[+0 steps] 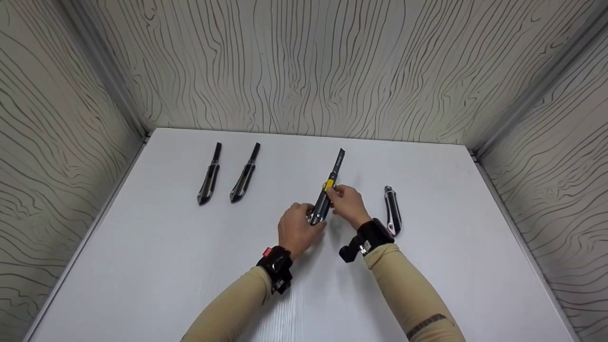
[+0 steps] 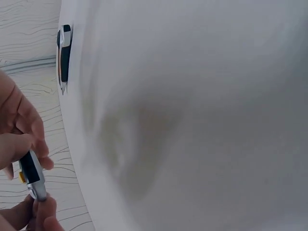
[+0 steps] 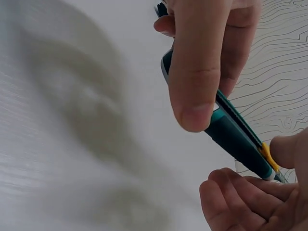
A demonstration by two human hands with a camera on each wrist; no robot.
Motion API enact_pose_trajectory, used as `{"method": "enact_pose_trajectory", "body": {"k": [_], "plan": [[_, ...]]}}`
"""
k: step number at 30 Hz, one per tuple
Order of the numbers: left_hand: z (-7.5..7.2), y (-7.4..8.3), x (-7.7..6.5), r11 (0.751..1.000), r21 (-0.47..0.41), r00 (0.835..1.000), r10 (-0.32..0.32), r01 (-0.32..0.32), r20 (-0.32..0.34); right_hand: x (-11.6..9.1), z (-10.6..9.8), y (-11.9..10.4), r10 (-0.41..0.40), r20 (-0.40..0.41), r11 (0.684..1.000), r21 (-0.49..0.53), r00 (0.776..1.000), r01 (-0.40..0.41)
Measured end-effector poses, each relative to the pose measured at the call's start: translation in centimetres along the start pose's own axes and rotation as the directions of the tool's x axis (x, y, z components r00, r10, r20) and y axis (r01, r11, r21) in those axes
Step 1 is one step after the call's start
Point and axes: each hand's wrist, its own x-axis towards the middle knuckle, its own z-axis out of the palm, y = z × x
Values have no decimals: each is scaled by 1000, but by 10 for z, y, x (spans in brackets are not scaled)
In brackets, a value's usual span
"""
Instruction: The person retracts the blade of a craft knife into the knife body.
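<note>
A dark utility knife (image 1: 321, 205) with a yellow slider (image 1: 329, 184) is held above the white table, its long dark blade (image 1: 338, 161) out and pointing away from me. My left hand (image 1: 298, 229) grips the handle at its near end. Up at the slider, my right hand (image 1: 349, 204) has its thumb on the yellow part and its fingers curled close to the handle. In the right wrist view, the handle (image 3: 236, 139) runs between the two hands, with a thumb against the slider (image 3: 267, 155).
Two utility knives (image 1: 209, 183) (image 1: 243, 181) lie on the left with blades extended. A third knife (image 1: 393, 210) lies to the right, beside my right wrist, no long blade showing. Wood-patterned walls (image 1: 304, 66) enclose the white table (image 1: 142, 256) at the back and sides.
</note>
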Motion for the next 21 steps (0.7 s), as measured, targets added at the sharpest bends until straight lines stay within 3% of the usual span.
{"method": "enact_pose_trajectory", "body": {"k": [7,14,21], "plan": [[5,0,-6,999,16,1000,30,-30,9,0,4,1,87,-38,993,81,995,-84],[7,-1,-9,999,21,1000,30,-30,-1,0,3,1,110,9,985,133,994,-110],[11,-1,-13,1000,14,999,24,-24,28,0,4,4,133,39,975,172,990,-138]]}}
